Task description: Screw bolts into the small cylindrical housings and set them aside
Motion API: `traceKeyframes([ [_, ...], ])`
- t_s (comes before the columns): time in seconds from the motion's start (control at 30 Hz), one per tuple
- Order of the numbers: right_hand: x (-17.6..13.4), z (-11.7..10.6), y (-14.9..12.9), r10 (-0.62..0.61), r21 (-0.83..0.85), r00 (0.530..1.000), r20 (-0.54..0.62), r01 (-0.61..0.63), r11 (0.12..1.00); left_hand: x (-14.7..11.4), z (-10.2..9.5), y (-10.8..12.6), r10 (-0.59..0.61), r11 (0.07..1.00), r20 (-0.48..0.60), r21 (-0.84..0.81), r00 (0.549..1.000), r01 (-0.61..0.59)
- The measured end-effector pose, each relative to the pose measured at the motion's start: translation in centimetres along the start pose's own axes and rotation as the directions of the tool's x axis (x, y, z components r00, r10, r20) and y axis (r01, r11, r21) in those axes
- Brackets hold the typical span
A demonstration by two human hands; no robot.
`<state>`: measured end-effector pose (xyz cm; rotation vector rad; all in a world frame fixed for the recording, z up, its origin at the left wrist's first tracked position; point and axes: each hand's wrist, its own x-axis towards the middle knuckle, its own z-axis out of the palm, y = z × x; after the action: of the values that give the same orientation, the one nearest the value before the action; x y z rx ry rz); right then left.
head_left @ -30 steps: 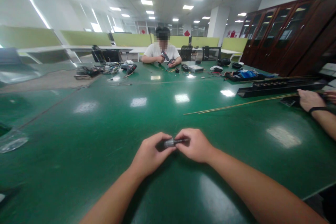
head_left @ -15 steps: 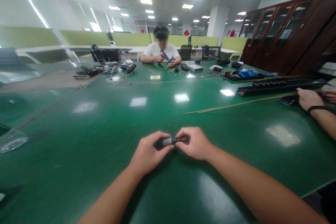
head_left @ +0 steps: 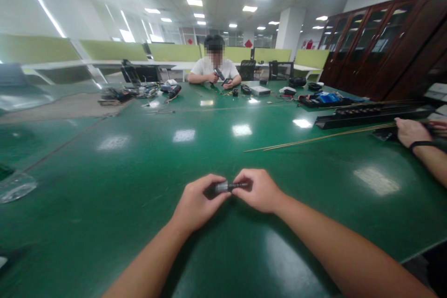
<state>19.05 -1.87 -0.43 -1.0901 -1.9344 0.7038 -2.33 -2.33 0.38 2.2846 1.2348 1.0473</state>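
Fingers [head_left: 212,179] of the left hand [head_left: 194,202] grasp a small part's silver cylinder [head_left: 221,187] from nine o'clock, over the green surface [head_left: 139,242]. Slightly more of its dark shaft [head_left: 239,185] shows than a second ago, suggesting a small adjustment; at three o'clock the right hand [head_left: 260,191] keeps pinching it. Toward two o'clock, thin rods [head_left: 324,137] reach another person's hand [head_left: 412,132].

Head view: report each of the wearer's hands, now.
Left hand: closed, holding the silver cylinder.
Right hand: closed, holding the dark ribbed shaft beside it.
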Motion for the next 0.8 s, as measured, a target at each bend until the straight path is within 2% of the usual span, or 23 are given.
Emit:
traceKeyframes([
  [0.47, 0.05, -0.07, -0.02, 0.026, 0.019, 1.000, -0.008, -0.025, 0.999, 0.00, -0.13, -0.18, 0.010, 1.000, -0.018, 0.014, 1.000, -0.010],
  [0.8, 0.16, -0.08, -0.20, 0.112, 0.085, 0.994, -0.005, -0.111, 0.990, -0.09, -0.08, -0.33, 0.055, 0.998, -0.093, 0.046, 0.994, -0.051],
])
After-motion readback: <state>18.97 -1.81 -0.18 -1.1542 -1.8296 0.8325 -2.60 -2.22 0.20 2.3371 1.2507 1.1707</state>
